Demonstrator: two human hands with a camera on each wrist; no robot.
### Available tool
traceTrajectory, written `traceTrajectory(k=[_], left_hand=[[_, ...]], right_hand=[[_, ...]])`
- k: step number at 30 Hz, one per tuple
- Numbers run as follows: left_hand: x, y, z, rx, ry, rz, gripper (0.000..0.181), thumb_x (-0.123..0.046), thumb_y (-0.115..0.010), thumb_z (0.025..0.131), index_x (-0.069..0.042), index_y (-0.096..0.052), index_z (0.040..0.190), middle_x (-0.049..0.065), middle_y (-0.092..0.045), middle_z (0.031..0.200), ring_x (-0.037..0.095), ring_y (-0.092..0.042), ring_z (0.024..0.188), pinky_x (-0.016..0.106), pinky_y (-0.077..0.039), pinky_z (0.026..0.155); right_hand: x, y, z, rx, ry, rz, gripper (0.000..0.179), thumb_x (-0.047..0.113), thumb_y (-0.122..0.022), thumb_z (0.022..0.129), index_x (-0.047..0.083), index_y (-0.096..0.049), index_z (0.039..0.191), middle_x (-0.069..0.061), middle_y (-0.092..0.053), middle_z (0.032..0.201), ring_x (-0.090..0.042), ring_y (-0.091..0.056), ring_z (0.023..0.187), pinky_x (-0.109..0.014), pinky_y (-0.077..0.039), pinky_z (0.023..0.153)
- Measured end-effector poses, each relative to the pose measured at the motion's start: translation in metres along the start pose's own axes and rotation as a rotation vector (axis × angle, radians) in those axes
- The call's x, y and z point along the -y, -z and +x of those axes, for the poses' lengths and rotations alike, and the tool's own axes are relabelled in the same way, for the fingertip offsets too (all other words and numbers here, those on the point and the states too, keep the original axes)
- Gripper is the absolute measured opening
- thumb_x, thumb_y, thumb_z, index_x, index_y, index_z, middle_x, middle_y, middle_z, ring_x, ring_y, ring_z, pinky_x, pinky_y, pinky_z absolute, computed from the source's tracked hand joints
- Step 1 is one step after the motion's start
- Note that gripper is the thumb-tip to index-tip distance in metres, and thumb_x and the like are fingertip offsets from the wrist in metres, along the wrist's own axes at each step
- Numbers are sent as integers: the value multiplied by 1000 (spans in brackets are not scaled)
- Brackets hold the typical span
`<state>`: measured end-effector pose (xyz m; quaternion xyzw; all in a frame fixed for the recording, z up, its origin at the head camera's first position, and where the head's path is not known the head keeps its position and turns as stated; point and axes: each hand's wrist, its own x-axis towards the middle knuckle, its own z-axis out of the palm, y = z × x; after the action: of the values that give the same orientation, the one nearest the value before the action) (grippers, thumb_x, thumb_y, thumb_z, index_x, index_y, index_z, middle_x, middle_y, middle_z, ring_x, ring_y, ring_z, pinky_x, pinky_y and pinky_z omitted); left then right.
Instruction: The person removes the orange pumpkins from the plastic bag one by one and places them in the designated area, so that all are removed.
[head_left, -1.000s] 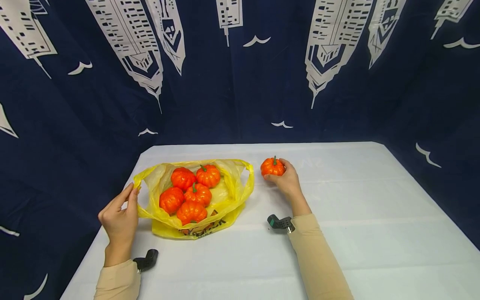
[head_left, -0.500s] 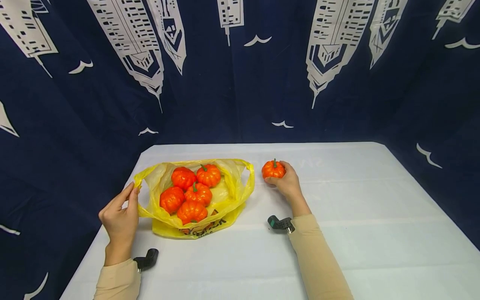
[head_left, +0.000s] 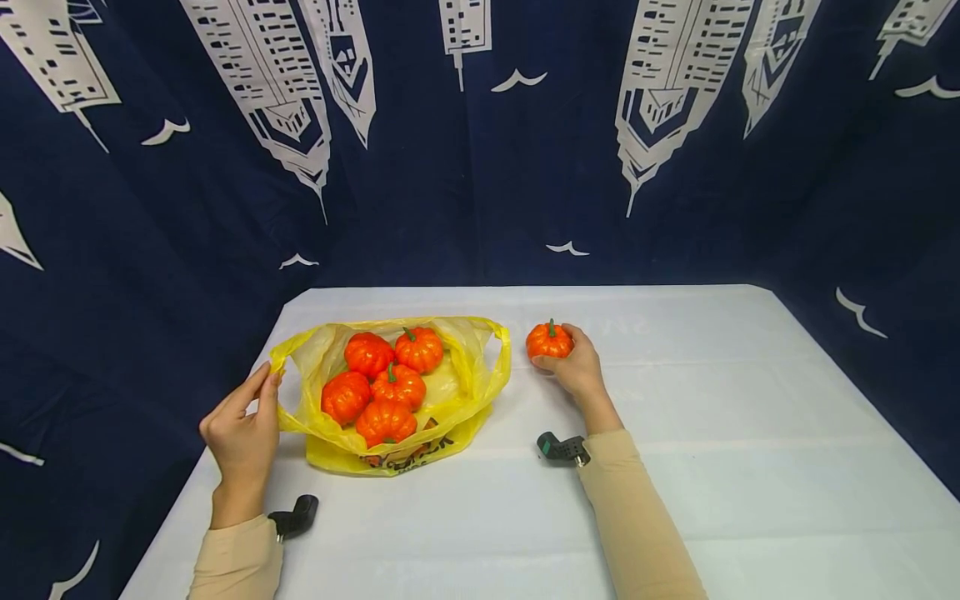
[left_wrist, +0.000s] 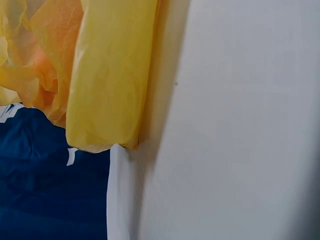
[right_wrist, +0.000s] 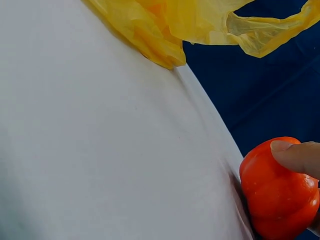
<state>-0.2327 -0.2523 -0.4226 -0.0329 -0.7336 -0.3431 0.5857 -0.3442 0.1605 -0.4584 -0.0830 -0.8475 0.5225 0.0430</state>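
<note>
A yellow plastic bag (head_left: 468, 425) lies with its mouth open on the table's left half. Several small orange pumpkins (head_left: 346, 397) sit inside it, some with green stems showing. My left hand (head_left: 243, 433) pinches the bag's left handle between thumb and fingertips. To the right of the bag, my right hand (head_left: 576, 367) holds another small pumpkin (head_left: 547, 341), its stem pointing up. In the right wrist view my thumb (right_wrist: 297, 157) presses on the side of that pumpkin (right_wrist: 277, 195). The left wrist view has the bag's side (left_wrist: 112, 75), with the left hand out of sight.
The white-covered table (head_left: 750, 467) stretches to the right and toward me. Behind it hangs a dark blue cloth (head_left: 525, 183) printed with white buildings and birds. A black wrist device (head_left: 295, 517) sticks out by the left sleeve, and a similar device (head_left: 561, 447) by the right.
The pumpkin in my right hand has come down slightly toward the table. My left hand keeps its pinch on the bag handle, and the pumpkins in the bag stay where they were.
</note>
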Motion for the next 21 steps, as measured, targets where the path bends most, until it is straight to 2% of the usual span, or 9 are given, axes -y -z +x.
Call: traceTrajectory(k=[8,14,21], left_hand=[[0,0,0,3,1,1,18,-11,-71,74,-8,-72,91,14,-69,81,-9,-59,75,2,-41,70],[0,0,0,5,3,1,18,-11,-71,74,-9,-72,92,13,-69,81,-8,-59,74,2,-42,70],[0,0,0,4,4,0,18,-10,-71,74,-8,-72,91,13,-69,81,-9,-58,75,2,-42,70]], right_hand=[[-2,-1,2,15,55,-49,82,15,-75,68,12,-30,137,-13,-36,139,-31,-35,124,-46,-30,103],[-3,-2,1,43,70,-80,82,17,-75,69,15,-30,137,-13,-35,138,-31,-36,123,-46,-31,102],[-3,-2,1,55,76,-93,85,17,-75,68,13,-27,138,-14,-34,139,-32,-34,125,-47,-30,103]])
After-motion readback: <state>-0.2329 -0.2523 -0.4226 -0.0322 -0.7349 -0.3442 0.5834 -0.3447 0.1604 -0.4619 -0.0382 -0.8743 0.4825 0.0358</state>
